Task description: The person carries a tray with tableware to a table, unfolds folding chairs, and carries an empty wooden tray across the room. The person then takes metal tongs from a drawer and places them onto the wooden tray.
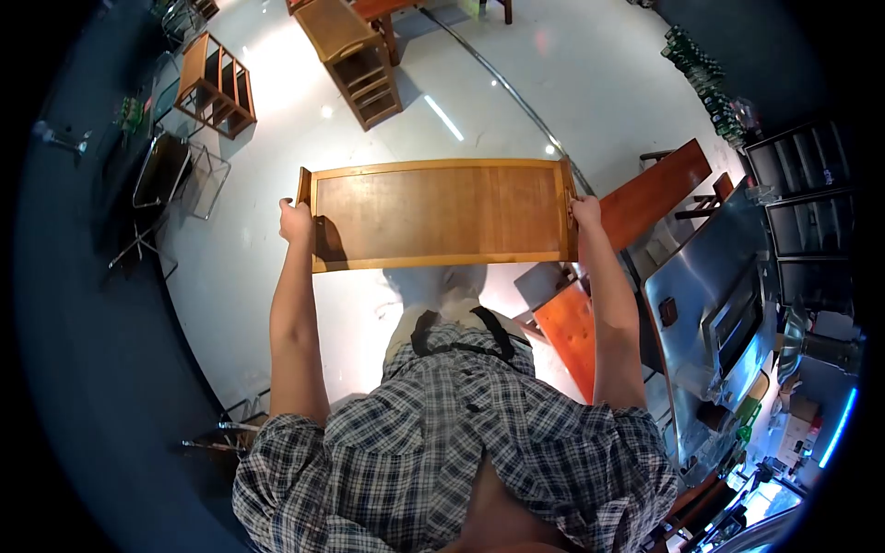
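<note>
The fingers of the left hand (295, 221) are closed on the left end of a wooden tray (415, 214), partly hidden behind its raised edge. The fingers of the right hand (587, 212) are curled at the opposite end, pinching the raised edge there; their tips are hard to make out. The tray is held by its 2 short ends above the pale floor (267, 304), in front of the person's checked shirt (461, 405), with its broad panel facing the camera and a dark shadow near the left hand.

Beyond the tray stand a wooden cabinet (350, 55) with open shelves and, further left, a slatted wooden rack (217, 88). A long reddish bench (654, 192) extends beyond the right hand, and an orange-brown board (570, 332) lies lower, near the right forearm. Further right is a metal counter (687, 276). Green bottles (705, 78) are clustered at the upper right, and a folding chair (161, 170) is at the left.
</note>
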